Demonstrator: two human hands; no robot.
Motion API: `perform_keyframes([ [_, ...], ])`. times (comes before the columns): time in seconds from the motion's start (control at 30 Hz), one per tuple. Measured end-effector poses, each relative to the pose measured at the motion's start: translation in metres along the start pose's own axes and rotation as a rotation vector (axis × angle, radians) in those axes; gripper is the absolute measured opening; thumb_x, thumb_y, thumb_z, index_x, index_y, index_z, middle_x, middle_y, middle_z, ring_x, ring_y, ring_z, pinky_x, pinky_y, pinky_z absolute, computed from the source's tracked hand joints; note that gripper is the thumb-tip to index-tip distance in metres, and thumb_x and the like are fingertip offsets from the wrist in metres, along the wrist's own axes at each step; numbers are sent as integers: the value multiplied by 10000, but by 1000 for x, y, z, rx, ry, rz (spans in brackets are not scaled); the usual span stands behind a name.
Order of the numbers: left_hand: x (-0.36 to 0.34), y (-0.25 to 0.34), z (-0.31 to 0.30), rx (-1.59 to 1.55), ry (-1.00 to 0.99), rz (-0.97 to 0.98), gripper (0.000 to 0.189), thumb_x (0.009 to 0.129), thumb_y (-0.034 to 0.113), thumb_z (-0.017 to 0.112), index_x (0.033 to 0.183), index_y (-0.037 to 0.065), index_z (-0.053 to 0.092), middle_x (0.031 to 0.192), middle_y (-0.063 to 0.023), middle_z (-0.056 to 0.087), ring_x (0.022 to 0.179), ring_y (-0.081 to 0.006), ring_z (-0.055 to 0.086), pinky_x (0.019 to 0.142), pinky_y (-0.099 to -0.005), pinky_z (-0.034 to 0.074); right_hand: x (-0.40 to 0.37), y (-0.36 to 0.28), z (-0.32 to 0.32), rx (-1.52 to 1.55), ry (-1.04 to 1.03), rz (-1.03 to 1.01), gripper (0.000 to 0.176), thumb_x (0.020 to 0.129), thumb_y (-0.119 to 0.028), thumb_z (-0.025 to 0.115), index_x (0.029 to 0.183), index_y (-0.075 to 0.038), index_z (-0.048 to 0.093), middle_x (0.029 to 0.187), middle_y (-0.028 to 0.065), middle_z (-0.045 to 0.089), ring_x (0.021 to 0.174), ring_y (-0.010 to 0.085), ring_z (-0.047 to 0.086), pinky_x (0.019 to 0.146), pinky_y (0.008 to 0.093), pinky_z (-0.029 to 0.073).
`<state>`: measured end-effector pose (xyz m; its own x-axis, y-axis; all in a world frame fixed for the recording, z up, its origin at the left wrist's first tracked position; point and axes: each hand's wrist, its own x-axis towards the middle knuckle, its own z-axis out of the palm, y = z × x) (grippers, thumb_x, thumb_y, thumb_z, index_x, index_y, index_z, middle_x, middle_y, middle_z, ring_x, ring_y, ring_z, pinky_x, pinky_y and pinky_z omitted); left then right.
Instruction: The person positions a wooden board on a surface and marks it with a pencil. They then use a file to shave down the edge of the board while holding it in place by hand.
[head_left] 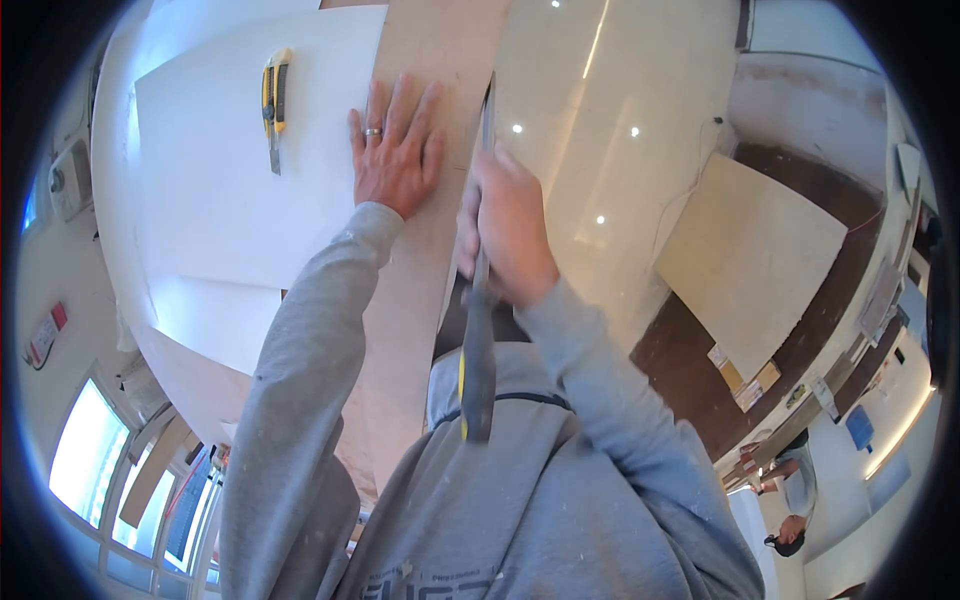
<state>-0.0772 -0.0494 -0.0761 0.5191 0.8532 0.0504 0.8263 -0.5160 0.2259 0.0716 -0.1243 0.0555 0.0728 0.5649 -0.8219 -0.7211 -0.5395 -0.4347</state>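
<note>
My left hand (397, 160) lies flat with fingers spread on the pinkish-brown board (400, 320), a ring on one finger. My right hand (510, 225), slightly blurred, is closed around the metal blade of a long tool that looks like a file (478, 370). Its black and yellow handle points back toward my body. The far end of the blade runs along the board's right edge; whether it touches is hard to see. A yellow and black utility knife (273, 110), blade out, rests on the white sheet (220, 210) to the left of my left hand.
Past the board's right edge is a glossy pale surface (600, 290) with light reflections. A loose beige panel (750, 260) lies on a brown surface at the right. Another person (797, 490) is at the far lower right. Windows (90, 455) show at lower left.
</note>
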Motion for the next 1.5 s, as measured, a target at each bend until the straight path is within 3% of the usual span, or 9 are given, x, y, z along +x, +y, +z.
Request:
perform_keyframes([
  [0.27,-2,1,0,19,15,-1,576,1071,400,498,1639,320,440,1740,-52,320,1630,-371,191,1296,-631,133,39,27,-19,20,-58,26,575,1092,-207,409,1617,-22,263,621,11,384,343,156,424,312,356,407],
  [0.47,-2,-1,3,14,45,4,574,1071,404,497,1637,328,440,1733,-50,335,1624,-369,214,1294,-632,144,-2,29,-3,-53,-33,-118,396,1090,-201,426,1456,-49,416,629,2,369,362,146,434,306,373,398],
  [0.77,-5,2,4,21,63,1,577,1072,414,498,1640,328,434,1735,-51,334,1623,-374,220,1288,-640,164,-16,35,-8,-18,-60,-43,451,1097,-202,409,1516,-35,404,610,12,395,359,157,457,301,354,392],
  [0.87,-3,1,4,36,68,6,574,1073,408,500,1638,324,439,1735,-54,334,1622,-376,220,1286,-643,167,18,64,-15,-110,-59,-214,487,1098,-204,407,1531,15,376,594,2,373,355,152,454,305,355,397],
  [0.97,1,0,5,31,79,14,571,1074,400,502,1636,317,444,1734,-56,336,1622,-381,219,1284,-648,169,35,60,-24,10,-52,-69,443,1110,-247,464,1492,-28,422,674,17,421,378,123,425,311,321,394],
  [1.07,2,0,3,11,78,21,570,1074,389,502,1635,311,446,1733,-61,338,1621,-384,218,1282,-650,167,-1,62,-23,-23,-93,-90,571,1109,-250,468,1619,-39,320,684,12,422,376,126,426,306,323,390],
  [1.17,-4,1,2,15,54,17,568,1075,386,500,1635,305,447,1730,-68,342,1620,-386,218,1282,-649,164,-23,70,-16,-62,-23,-112,403,1101,-235,479,1451,-35,465,689,15,429,370,135,426,301,329,388],
  [1.37,-3,0,6,55,43,10,568,1078,402,492,1636,310,443,1736,-66,326,1627,-380,197,1285,-647,152,56,42,-13,-31,-108,-343,129,1078,-195,492,1044,-78,448,693,31,454,403,149,470,321,332,405],
  [1.5,-2,-1,6,32,40,21,582,1071,418,493,1643,334,426,1750,-47,301,1635,-371,173,1290,-657,129,73,8,-9,-30,-93,-310,124,1076,-190,479,1094,-69,462,660,24,450,422,150,494,332,342,412],
])
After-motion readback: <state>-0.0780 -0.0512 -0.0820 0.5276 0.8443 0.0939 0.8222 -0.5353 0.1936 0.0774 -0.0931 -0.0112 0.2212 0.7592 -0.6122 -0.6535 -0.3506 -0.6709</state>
